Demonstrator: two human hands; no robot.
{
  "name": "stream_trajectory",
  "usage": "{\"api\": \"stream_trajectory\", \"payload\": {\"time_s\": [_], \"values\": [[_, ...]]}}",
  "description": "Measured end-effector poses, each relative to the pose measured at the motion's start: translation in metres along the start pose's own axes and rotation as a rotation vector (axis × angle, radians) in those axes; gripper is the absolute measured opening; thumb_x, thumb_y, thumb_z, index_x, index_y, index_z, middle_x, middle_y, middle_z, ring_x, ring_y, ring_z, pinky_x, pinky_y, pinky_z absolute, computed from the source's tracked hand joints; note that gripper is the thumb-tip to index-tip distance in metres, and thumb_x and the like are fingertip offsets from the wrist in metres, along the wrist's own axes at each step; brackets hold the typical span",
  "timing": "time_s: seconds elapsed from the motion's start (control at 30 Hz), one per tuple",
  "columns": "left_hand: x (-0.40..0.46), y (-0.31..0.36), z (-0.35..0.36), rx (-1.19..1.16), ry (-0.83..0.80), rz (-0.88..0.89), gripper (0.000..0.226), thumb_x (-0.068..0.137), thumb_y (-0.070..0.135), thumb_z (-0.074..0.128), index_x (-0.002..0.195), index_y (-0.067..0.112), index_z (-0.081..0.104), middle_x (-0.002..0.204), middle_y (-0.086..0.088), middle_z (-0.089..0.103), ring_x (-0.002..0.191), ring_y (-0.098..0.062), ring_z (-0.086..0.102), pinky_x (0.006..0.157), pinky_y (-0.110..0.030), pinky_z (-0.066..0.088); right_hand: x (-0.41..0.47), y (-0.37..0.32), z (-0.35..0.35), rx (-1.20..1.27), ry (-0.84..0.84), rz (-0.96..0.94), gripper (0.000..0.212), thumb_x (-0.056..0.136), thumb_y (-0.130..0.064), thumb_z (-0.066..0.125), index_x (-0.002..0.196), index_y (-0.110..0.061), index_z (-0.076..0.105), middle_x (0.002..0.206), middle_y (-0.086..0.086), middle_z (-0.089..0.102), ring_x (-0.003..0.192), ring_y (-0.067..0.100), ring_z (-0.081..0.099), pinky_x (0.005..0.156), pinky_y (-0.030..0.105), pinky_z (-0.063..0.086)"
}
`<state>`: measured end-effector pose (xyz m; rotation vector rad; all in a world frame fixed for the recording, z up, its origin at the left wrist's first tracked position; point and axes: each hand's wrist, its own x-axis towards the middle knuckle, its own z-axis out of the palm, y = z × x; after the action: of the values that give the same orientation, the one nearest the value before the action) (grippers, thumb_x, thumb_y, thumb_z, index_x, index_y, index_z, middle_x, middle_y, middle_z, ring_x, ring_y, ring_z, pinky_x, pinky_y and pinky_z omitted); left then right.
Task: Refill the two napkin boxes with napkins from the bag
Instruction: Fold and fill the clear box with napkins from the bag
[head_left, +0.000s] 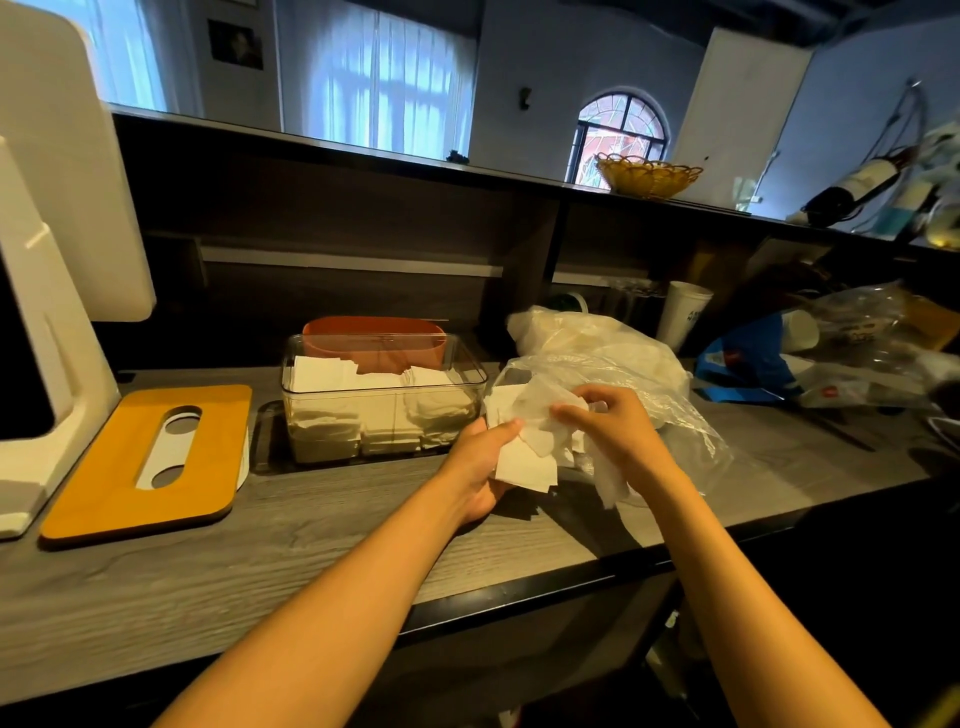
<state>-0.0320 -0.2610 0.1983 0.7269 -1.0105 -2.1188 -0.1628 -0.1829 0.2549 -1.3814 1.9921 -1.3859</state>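
Both hands over the counter (311, 545) — left hand (480, 467) grips a napkin wad (527, 457) from below, thumb on top. Right hand (618, 426) pinches the same wad at the bag (613, 358) mouth, just right of the clear box (382, 400) — stacks inside, lid (104, 483) lying apart at left

i count two napkin boxes, one clear box (384, 410) and one orange box (375, 340) behind it. one wooden lid (150, 457), one clear plastic bag (613, 364), one wicker basket (647, 176).

Wicker basket (648, 178) and wine bottle (857, 185) on ledge.
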Motion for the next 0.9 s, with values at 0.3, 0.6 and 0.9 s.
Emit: {"api": "stream_trajectory", "payload": {"time_s": [0.3,0.6,0.9], "values": [[-0.001,0.0,0.001,-0.026,0.01,-0.023,0.027,0.101,0.007,0.047,0.123,0.02,0.057,0.109,-0.01,0.068,0.095,-0.028,0.066,0.074,-0.045,0.057,-0.003,-0.019,-0.006,0.215,0.238,-0.189,0.018,0.093,-0.023,0.065,0.077,-0.017,0.07,0.072,-0.005,0.064,0.063,0.002,0.057,0.059,0.021,0.048],[-0.006,0.002,0.001,-0.042,-0.051,-0.037,0.027,0.1,0.033,0.051,0.119,0.018,0.064,0.109,-0.011,0.071,0.099,-0.029,0.066,0.09,-0.047,0.052,-0.008,0.003,0.032,0.23,0.158,0.18,0.026,0.09,-0.027,0.069,0.069,-0.011,0.069,0.071,0.005,0.064,0.072,0.019,0.057,0.063,0.028,0.043],[-0.007,0.002,0.004,-0.032,0.013,-0.011,0.02,0.105,0.018,0.042,0.117,0.023,0.058,0.105,-0.009,0.069,0.094,-0.027,0.065,0.082,-0.047,0.053,-0.012,-0.011,0.017,0.214,0.269,-0.121,0.013,0.092,-0.022,0.066,0.079,-0.018,0.069,0.078,-0.005,0.066,0.069,0.001,0.06,0.061,0.012,0.047]]}}
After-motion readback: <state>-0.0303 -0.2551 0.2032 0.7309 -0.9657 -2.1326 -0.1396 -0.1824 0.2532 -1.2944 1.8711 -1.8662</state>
